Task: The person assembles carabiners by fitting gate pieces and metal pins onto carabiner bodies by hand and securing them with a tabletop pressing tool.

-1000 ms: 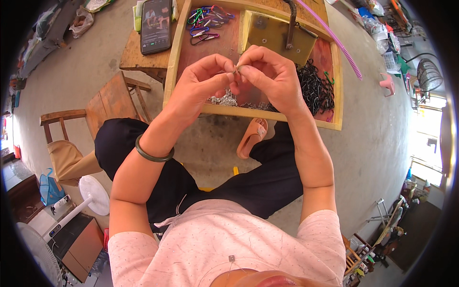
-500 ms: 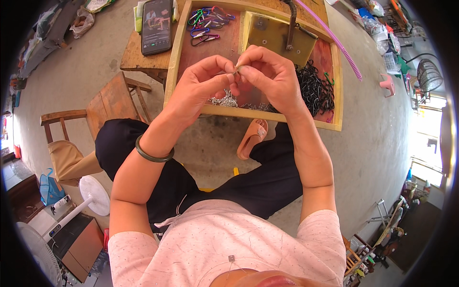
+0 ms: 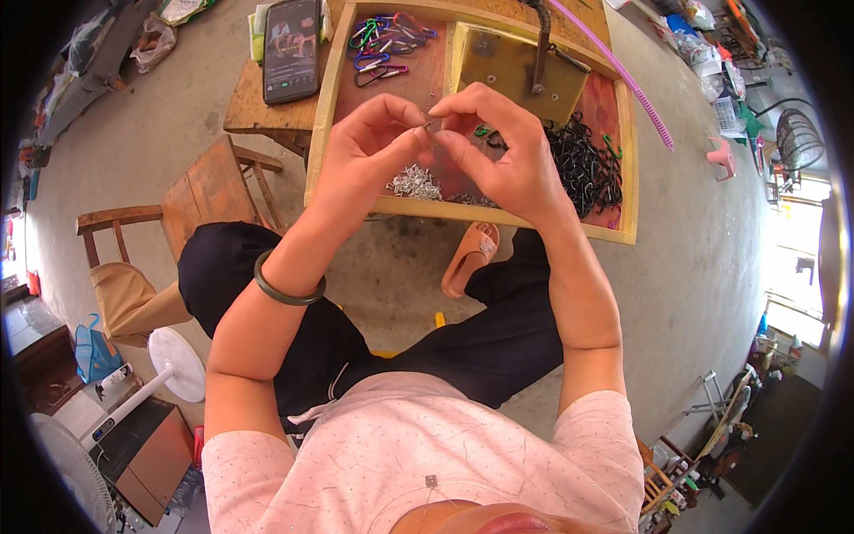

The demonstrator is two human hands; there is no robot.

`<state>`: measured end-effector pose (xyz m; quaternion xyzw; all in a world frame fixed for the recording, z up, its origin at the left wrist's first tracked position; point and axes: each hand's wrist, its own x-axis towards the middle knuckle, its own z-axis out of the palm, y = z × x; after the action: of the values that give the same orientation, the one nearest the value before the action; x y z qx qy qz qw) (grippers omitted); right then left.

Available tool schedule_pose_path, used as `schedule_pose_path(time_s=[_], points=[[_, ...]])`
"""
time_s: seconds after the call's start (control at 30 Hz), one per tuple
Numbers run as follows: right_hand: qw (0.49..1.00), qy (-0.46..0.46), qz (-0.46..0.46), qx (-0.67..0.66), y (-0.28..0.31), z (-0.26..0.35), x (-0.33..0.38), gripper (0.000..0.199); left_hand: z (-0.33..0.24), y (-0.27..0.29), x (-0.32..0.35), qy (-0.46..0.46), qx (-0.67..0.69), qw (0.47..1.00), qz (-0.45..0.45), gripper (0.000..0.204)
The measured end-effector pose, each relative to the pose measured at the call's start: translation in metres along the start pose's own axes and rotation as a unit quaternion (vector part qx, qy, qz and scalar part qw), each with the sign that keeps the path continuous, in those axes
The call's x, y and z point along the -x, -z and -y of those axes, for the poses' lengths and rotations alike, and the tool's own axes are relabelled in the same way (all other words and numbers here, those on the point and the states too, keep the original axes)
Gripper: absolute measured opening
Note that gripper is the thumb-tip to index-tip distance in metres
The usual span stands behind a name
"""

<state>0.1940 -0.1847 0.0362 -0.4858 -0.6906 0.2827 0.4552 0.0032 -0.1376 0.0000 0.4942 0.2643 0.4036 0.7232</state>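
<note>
Above the wooden tray (image 3: 418, 207), left fingers (image 3: 407, 144) pinch a tiny piece (image 3: 428, 125), right fingers (image 3: 464, 149) slightly parted; carabiners (image 3: 389, 43) at its far left look complete, dark hooks (image 3: 583, 165) at its right unfinished.

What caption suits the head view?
Left hand and right hand nearly meet above a wooden tray of coloured carabiners and silvery pieces.

Lit black phone (image 3: 292, 52); wooden chair (image 3: 197, 191); blue bag (image 3: 94, 354); pink stool (image 3: 722, 157) on grey floor (image 3: 694, 267).

Grey concrete floor (image 3: 694, 267) stretches around us, a wooden chair (image 3: 197, 191) at left, a brown-fronted cabinet (image 3: 153, 456) at lower left, daylight glaring white through the window (image 3: 794, 271) far right.
</note>
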Motion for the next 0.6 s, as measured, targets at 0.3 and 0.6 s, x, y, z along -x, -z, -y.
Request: schedule_pose_path(time_s=[0.3, 0.6], points=[[0.988, -0.129, -0.023, -0.085, -0.005, 0.001, 0.002, 0.014, -0.005, -0.009, -0.001, -0.272, -0.417, 0.863, -0.088, 0.017], [0.981, -0.169, -0.010, -0.097, -0.004, 0.005, 0.002, 0.014, -0.005, -0.010, 0.000, -0.331, -0.461, 0.819, -0.081, 0.020]])
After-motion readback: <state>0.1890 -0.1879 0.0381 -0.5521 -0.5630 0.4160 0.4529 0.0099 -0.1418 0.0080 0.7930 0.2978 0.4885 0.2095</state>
